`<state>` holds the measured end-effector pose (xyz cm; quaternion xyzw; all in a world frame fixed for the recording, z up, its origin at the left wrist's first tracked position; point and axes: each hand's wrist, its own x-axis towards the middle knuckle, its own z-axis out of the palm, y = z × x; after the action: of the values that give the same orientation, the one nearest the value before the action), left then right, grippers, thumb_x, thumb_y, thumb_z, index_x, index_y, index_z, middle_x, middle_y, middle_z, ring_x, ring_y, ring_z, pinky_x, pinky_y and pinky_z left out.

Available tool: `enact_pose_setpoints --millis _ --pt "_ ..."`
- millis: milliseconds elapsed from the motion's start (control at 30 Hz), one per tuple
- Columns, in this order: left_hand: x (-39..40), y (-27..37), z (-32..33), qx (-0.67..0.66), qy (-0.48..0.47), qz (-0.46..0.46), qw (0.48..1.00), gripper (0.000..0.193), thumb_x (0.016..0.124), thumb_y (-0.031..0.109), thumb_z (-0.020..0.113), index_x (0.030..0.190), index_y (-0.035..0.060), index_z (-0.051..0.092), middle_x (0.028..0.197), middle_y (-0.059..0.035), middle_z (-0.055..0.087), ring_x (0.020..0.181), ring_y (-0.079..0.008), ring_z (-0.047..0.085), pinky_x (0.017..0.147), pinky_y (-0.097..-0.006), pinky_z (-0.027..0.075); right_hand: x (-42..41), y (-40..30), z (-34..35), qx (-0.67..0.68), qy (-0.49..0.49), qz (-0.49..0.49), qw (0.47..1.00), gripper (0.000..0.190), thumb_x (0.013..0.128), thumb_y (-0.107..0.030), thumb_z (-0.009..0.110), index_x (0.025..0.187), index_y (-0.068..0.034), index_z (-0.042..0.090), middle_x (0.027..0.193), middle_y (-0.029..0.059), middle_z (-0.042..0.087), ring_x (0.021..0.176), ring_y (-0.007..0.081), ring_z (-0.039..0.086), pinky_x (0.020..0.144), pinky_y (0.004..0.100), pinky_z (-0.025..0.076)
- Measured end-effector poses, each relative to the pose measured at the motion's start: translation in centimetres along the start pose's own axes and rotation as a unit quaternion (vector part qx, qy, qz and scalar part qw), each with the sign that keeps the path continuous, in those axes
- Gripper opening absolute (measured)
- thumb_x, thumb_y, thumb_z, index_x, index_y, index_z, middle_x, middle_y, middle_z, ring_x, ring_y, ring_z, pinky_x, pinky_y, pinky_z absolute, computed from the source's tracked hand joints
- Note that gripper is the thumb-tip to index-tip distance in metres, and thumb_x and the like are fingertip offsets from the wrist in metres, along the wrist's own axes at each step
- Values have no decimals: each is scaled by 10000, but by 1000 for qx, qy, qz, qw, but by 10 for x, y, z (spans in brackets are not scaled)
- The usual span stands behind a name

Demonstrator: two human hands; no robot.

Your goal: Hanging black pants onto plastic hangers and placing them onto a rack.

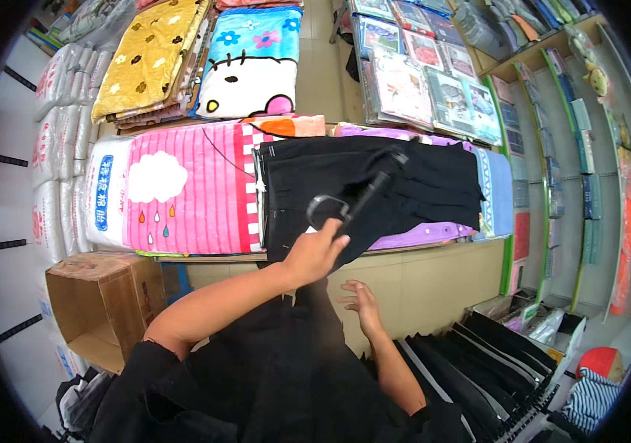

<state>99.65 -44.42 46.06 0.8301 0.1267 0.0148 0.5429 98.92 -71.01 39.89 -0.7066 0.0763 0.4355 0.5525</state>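
Observation:
My left hand grips what looks like a black trouser hanger, blurred, with a curved hook near my fingers. The hanger reaches up and right over a pair of folded black trousers. These trousers lie on a packaged pink blanket and a purple blanket, with a small white tag showing beside my left hand. Lower and to the right, my right hand is in the air in front of the table edge. Its fingers are apart and nothing is in them.
A cardboard box gapes at the lower left beside white bagged quilts. Yellow and blue blankets stack behind. Packaged bedding lies at the back right. Hanging black trousers stand close by my right arm, before shelves.

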Motion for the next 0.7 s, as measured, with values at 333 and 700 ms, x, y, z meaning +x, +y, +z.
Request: enact_pose_setpoints --millis 333,700 --pt "-67 80 -45 151 -123 285 938 398 1039 342 642 1310 53 682 892 -119 758 762 -324 743 679 -412 593 31 -10 -50 493 -15 -65 868 762 1034 -676 447 1523 -94 502 1536 170 538 1416 362 500 1210 552 368" --pt "-180 105 -15 22 -158 79 984 315 1050 242 632 1325 88 650 1059 -172 726 1020 -385 712 886 -435 555 46 -22 -173 465 33 -263 844 617 1022 -447 570 1486 -42 542 1515 154 573 1361 330 565 1192 522 432"
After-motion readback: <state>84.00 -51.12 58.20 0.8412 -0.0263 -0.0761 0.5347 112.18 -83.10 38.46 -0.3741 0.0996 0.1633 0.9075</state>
